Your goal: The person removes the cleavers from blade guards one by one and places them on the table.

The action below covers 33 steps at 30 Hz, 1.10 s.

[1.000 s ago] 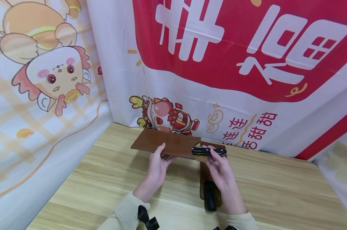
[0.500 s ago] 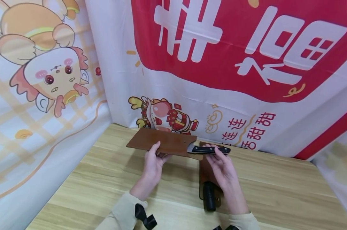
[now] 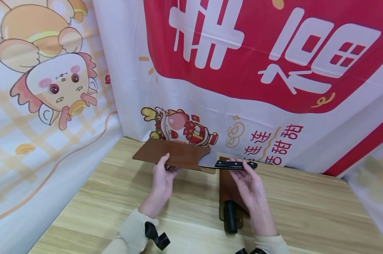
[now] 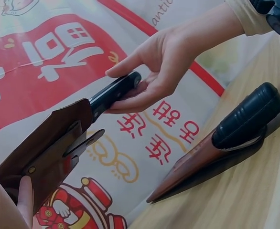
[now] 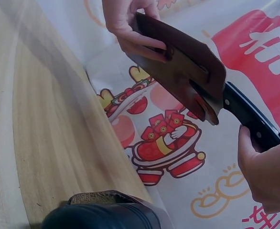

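Observation:
A brown leather sheath [image 3: 172,150] is held up over the table by my left hand [image 3: 162,180], its thumb on top and fingers underneath. Partly out of the sheath's right end is a cleaver [image 3: 208,160] with a wide grey blade and a black riveted handle. My right hand [image 3: 250,185] pinches that handle between thumb and fingers. In the left wrist view, a brass snap shows on the sheath's underside [image 4: 49,162], and a strap end juts near its mouth. The rest of the blade is hidden inside the leather.
Below my right hand, a second brown sheath [image 3: 228,187] lies on the wooden table [image 3: 115,211], with a thick black handle [image 3: 231,217] toward me. Printed cloth [image 3: 185,88] hangs behind the table and along its left side.
The sheath and left hand have moved left, while the right hand has shifted slightly right with the handle. More of the cleaver's blade now shows outside the sheath.

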Available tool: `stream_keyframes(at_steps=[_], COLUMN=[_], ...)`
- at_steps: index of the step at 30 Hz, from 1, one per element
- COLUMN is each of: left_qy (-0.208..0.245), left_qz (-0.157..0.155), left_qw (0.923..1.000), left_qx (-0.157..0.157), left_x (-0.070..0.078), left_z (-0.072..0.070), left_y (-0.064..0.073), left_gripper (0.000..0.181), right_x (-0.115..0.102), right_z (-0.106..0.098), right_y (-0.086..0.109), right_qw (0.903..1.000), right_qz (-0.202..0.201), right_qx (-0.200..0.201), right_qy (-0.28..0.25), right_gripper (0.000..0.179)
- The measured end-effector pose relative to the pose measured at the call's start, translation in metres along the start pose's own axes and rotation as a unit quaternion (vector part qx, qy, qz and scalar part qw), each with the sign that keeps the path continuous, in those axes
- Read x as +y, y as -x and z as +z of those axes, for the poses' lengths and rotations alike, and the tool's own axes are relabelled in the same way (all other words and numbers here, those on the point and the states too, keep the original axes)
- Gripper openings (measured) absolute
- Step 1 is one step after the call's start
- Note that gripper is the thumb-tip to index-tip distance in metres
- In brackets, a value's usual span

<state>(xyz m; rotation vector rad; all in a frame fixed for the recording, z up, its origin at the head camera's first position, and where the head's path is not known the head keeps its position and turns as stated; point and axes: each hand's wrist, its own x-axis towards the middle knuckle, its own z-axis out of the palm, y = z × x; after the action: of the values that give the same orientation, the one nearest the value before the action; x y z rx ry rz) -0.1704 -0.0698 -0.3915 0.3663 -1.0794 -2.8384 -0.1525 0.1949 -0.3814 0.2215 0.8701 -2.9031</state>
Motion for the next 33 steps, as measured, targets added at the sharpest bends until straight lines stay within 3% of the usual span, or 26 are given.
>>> stream_keyframes(at_steps=[8,24,33], left_qy=[0.004,0.015,0.027], left_qz=[0.004,0.006,0.01], left_qw=[0.9998,0.9983,0.9977], left_qx=[0.019,0.056,0.062], left_x=[0.009,0.027,0.036], left_z=[-0.002,-0.007,-0.012], left_y=[-0.003,-0.013,-0.015], left_gripper=[0.015,0.013,0.011], right_x=[-0.004,-0.006,-0.013], right_z=[-0.001,-0.002,-0.004], right_y=[0.001,0.001,0.003], right_qw=[0.9995,0.9898,0.9897], right_qz=[-0.001,0.027,0.025], right_qx=[-0.007,0.066,0.06], right_qy=[0.029,0.124,0.127], right_gripper=[0.022,0.012,0.011])
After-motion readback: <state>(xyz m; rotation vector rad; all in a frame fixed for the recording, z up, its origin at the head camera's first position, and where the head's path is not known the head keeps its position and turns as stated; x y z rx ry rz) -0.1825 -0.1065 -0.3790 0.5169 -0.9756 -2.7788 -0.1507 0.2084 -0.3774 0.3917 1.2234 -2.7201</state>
